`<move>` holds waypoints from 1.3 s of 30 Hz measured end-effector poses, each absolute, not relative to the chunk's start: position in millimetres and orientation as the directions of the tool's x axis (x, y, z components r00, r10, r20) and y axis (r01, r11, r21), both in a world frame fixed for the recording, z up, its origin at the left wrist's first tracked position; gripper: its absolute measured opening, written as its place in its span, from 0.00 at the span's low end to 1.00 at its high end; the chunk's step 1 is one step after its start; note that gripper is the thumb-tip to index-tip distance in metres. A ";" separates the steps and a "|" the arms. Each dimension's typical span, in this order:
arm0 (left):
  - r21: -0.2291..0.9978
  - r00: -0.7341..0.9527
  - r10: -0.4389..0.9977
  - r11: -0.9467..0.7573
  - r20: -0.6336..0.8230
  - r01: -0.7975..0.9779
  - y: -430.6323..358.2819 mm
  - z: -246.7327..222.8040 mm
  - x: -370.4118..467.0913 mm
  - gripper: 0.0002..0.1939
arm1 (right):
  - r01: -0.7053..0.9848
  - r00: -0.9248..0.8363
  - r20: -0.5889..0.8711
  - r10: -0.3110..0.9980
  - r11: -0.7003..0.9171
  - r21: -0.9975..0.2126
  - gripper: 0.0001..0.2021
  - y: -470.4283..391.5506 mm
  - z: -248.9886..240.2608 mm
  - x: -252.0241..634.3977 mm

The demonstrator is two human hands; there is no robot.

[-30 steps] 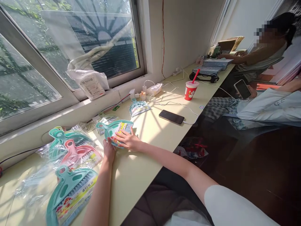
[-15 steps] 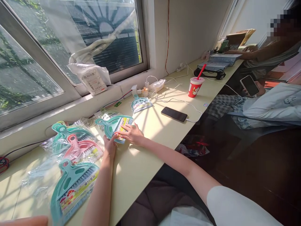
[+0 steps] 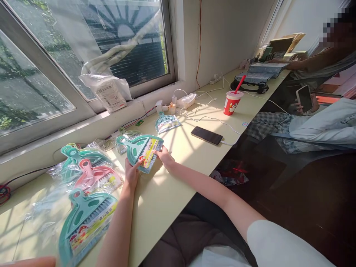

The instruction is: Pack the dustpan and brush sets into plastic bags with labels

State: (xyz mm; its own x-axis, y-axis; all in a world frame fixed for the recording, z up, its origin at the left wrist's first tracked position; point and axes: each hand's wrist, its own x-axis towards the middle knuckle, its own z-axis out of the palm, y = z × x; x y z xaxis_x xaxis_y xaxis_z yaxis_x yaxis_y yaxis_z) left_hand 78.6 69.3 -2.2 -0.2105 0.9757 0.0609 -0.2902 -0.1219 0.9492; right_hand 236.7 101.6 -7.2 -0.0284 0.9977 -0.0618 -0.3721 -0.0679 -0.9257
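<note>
Between my two hands is a small teal dustpan and brush set [image 3: 135, 147] with a yellow printed label, tilted up off the table. My left hand [image 3: 131, 171] grips its lower left edge, thumb on the front. At its right edge my right hand [image 3: 165, 156] pinches the end by the label. To the left lie a pink dustpan set [image 3: 96, 174] and teal sets [image 3: 72, 155] in clear plastic. Nearer me sits another labelled teal dustpan set [image 3: 83, 213]. Behind the held one, a greenish wrapped set [image 3: 122, 145] is partly hidden.
A bagged teal set [image 3: 167, 123] lies near a power strip [image 3: 187, 101]. A black phone [image 3: 206, 135] on a cable and a red cup [image 3: 232, 103] with a straw stand to the right. Two people sit at the table's right side; one holds a phone [image 3: 304, 98].
My right hand has slid from the label's front to the set's right edge. The dustpan set has risen and shifted slightly right, showing more of its label.
</note>
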 end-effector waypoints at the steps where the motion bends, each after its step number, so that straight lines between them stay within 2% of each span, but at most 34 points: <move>1: 0.949 -0.214 0.975 -0.126 0.064 -0.289 69.2 -2.3 78.3 0.42 | -0.432 -0.087 -0.087 0.992 -0.116 -0.894 0.17 101.0 -5.3 237.3; 4: 0.950 -0.247 0.967 -0.131 0.059 -0.285 68.4 -1.3 77.7 0.42 | -0.506 -0.198 -0.127 0.972 -0.212 -0.836 0.09 98.3 2.6 238.9; 8: 0.957 -0.254 0.966 -0.114 0.045 -0.265 67.8 -0.2 77.2 0.42 | -0.520 -0.235 -0.137 0.962 -0.243 -0.819 0.11 98.0 7.4 240.2; 14: 0.975 -0.257 0.965 -0.110 0.058 -0.192 67.1 -5.6 82.7 0.37 | -0.510 -0.197 -0.143 0.970 -0.226 -0.830 0.10 100.2 0.5 241.0; 17: 0.990 -0.348 0.927 -0.139 0.136 0.017 63.3 -0.5 86.4 0.39 | -0.514 -0.152 -0.154 0.976 -0.211 -0.831 0.09 98.9 -2.7 242.5; 19: 0.963 -0.478 0.842 -0.162 0.249 0.215 61.9 9.7 83.1 0.35 | -0.504 -0.107 -0.192 0.976 -0.220 -0.835 0.08 99.5 -4.7 244.1; 22: 0.817 -0.482 0.759 -0.111 0.438 0.566 61.6 31.2 62.7 0.28 | -0.500 -0.089 -0.198 0.976 -0.216 -0.839 0.09 101.9 -8.3 245.7; 25: 0.645 -0.441 0.749 0.022 0.495 0.764 61.2 49.8 25.2 0.22 | -0.508 -0.084 -0.189 0.978 -0.205 -0.836 0.10 102.6 -12.2 246.0; 28: 0.669 -0.568 0.682 0.155 0.461 0.727 58.8 59.4 -18.1 0.23 | -0.515 -0.090 -0.187 0.978 -0.206 -0.832 0.10 102.2 -14.9 245.5; 30: 0.709 -0.666 0.640 0.260 0.382 0.656 54.8 62.1 -42.3 0.24 | -0.518 -0.091 -0.196 0.976 -0.215 -0.828 0.10 102.4 -15.4 244.8; 34: 0.717 -0.736 0.631 0.393 0.246 0.576 41.8 64.8 -65.2 0.14 | -0.524 -0.074 -0.216 0.974 -0.222 -0.823 0.08 103.2 -15.2 243.5; 36: 0.701 -0.696 0.670 0.366 0.258 0.612 35.9 65.8 -61.9 0.11 | -0.524 -0.086 -0.203 0.975 -0.218 -0.823 0.09 103.1 -15.2 243.5; 39: 0.670 -0.590 0.738 0.257 0.329 0.696 31.9 66.8 -41.1 0.19 | -0.525 -0.101 -0.197 0.975 -0.221 -0.822 0.10 102.7 -15.6 244.5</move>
